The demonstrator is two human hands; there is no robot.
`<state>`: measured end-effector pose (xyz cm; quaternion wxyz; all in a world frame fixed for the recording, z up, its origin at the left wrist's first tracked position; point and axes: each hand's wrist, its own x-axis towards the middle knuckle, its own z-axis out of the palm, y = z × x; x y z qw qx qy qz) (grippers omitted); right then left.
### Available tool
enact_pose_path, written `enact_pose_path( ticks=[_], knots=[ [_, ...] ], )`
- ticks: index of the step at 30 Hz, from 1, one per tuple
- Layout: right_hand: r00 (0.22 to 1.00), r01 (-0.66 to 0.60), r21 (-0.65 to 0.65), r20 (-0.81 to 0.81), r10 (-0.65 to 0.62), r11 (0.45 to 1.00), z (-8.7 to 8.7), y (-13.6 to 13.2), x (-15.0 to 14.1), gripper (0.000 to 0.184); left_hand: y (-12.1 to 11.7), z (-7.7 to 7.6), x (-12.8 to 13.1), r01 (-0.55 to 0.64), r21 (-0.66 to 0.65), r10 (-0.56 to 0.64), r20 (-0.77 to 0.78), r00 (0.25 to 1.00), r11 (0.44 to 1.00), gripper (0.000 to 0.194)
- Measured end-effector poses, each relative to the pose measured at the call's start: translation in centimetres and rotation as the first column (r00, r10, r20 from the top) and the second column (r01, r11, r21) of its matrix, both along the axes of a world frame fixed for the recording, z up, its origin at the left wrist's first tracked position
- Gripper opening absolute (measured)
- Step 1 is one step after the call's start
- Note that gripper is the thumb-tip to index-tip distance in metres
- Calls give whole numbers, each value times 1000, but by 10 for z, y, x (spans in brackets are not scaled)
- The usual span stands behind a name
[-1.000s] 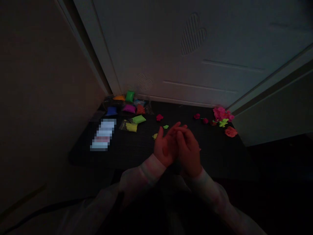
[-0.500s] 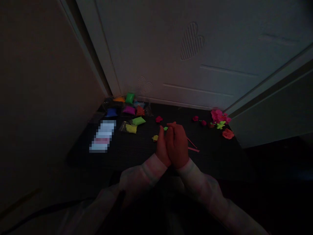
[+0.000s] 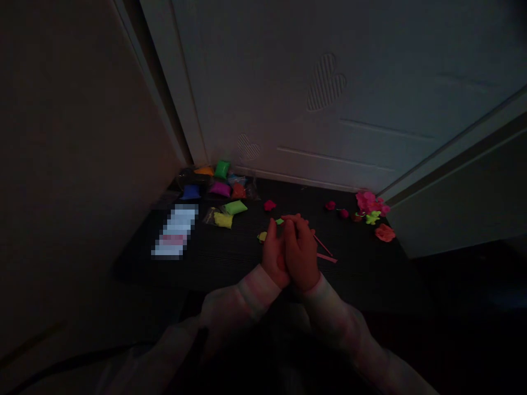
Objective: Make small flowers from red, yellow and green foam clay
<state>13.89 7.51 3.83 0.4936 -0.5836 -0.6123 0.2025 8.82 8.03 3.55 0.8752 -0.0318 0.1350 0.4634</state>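
Note:
Over the dark table, my left hand (image 3: 274,255) is turned palm up and cupped, its thumb raised. My right hand (image 3: 302,255) lies across that palm with its fingers curled together. Whatever is between the palms is hidden, and I cannot make it out in the dim light. Just beyond my left thumb is a small light green piece (image 3: 279,221), with a yellow piece (image 3: 262,237) to its left. A thin pink stick (image 3: 323,244) and a flat pink strip (image 3: 328,258) lie right of my right hand. Farther back sits a red-pink shaped piece (image 3: 269,205).
Bags of coloured modelling clay (image 3: 220,189) cluster at the back left, with light green (image 3: 235,207) and yellow packs (image 3: 223,220) in front. A blurred white sheet (image 3: 175,230) lies left. Pink flowers (image 3: 370,203) and an orange flower (image 3: 385,233) stand right. A white door (image 3: 263,82) rises behind the table.
My right hand has moved left over my left palm, pressed close, then shifted slightly so more of the left palm shows. The pink stick and strip have come into view.

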Motion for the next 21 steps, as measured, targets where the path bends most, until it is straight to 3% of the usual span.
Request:
enact_pose_path(
  ticks=[6, 11, 16, 21],
  knots=[
    [992, 1, -48, -127, -7, 999, 0, 2, 4, 18, -3, -4, -1, -31, -9, 31, 109, 994, 999, 50],
    [981, -68, -85, -187, 51, 994, 4, -12, 11, 13, -1, -3, -7, -42, -11, 43, 84, 996, 999, 52],
    [979, -187, -121, -106, 175, 975, 5, -40, 24, 8, 5, -4, -15, -56, 61, 54, 24, 998, 997, 57],
    [978, -202, -112, -80, 194, 973, -1, -49, 32, 14, 4, -9, -17, -54, 112, 50, 37, 998, 992, 57]
  ],
)
